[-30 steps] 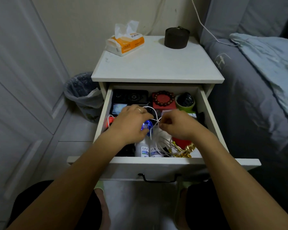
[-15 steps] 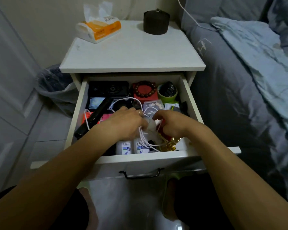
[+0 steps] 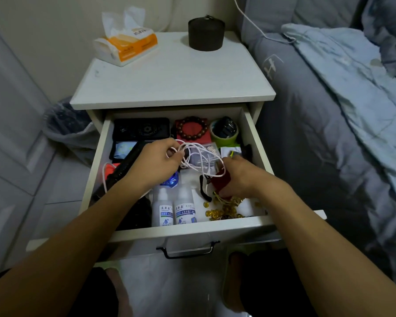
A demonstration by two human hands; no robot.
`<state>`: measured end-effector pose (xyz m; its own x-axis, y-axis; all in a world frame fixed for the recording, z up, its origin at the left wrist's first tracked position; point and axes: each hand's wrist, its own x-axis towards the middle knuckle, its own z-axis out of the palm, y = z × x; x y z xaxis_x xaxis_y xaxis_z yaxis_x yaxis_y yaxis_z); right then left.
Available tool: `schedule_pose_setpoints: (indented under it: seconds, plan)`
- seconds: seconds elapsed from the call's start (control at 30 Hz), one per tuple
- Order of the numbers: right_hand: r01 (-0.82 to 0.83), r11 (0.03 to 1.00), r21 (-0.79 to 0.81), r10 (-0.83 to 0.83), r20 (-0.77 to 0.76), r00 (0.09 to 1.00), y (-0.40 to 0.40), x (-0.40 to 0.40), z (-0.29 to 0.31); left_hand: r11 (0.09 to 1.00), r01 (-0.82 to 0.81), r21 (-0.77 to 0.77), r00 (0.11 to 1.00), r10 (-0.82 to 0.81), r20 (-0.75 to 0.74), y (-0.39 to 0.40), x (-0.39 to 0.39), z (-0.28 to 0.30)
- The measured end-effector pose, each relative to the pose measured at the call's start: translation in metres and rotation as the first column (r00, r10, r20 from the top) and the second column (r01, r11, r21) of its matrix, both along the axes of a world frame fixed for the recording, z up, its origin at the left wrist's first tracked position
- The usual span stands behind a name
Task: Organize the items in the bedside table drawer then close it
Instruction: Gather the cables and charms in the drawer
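Drawer [image 3: 256, 143] of the bedside bench [image 3: 174, 81] is pulled fully out, person kneeling in front, both hands inside. Left hand [image 3: 156, 161] has fingers curled round loops of a white cable [image 3: 199, 154], bunching it up mid-drawer. Right hand [image 3: 236, 177] is curled over a dark red pouch [image 3: 220, 180] near the front right, gripping it, with cable strands draped across it. Cable runs between the two hands, tangled, touching the pouch. Two small white bottles [image 3: 173, 208] lie side by side at the front, a scatter of gold beads [image 3: 224, 210] just right of them. Back row: black case [image 3: 141, 129], wooden bead bracelet [image 3: 193, 128] on a red box, green cup [image 3: 224, 131] with something dark in it. A long black object [image 3: 121, 172] lies angled along the left side. Tissue pack [image 3: 126, 44] and a dark round jar [image 3: 206, 34] sit on top of the bench; bed [image 3: 329, 110] to the right. Step, I judge: sorting the cable out, early to middle of the tidying, drawer contents look messy. Next move probably calls for freeing the cable from the pouch, coiling it neatly and setting it in a free spot, without dragging the beads or tipping the bottles. Closing comes last; handle [image 3: 188, 251] is untouched.
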<state>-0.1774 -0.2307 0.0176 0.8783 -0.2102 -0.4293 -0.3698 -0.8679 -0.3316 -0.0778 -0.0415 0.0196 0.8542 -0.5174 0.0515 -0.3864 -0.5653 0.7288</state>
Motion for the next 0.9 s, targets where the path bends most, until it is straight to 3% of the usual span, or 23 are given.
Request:
schedule_pose_setpoints:
  seconds: [0.2, 0.3, 0.37, 0.43, 0.6, 0.73, 0.9]
  plan:
    - [-0.014, 0.981, -0.195, 0.017, 0.015, 1.0, 0.008, 0.009, -0.004, 0.982, -0.099, -0.162, 0.952, 0.046, -0.303, 0.003, 0.007, -0.001]
    - [0.084, 0.995, 0.05, -0.088, 0.079, 0.993, 0.008, 0.01, 0.0, 0.981, -0.084, -0.177, 0.939, 0.018, -0.345, 0.003, 0.006, 0.002]
    - [0.133, 0.956, 0.263, -0.164, 0.098, 0.982, 0.009, 0.012, 0.002, 0.977, -0.089, -0.195, 0.928, 0.01, -0.373, 0.003, 0.004, 0.004]
    - [0.133, 0.918, 0.373, -0.195, 0.132, 0.972, 0.011, 0.012, 0.002, 0.974, -0.085, -0.211, 0.916, -0.007, -0.402, 0.003, 0.001, 0.006]
    - [0.106, 0.96, 0.258, -0.189, 0.324, 0.927, 0.016, 0.015, 0.004, 0.968, -0.132, -0.215, 0.915, 0.035, -0.402, 0.006, 0.004, 0.004]
    - [0.163, 0.891, 0.423, -0.326, 0.348, 0.879, 0.017, 0.021, 0.008, 0.933, -0.291, -0.209, 0.888, 0.182, -0.423, 0.006, 0.007, 0.001]
    - [0.209, 0.792, 0.573, -0.477, 0.369, 0.798, 0.024, 0.027, 0.015, 0.752, -0.555, -0.356, 0.741, 0.252, -0.623, 0.009, 0.012, 0.008]
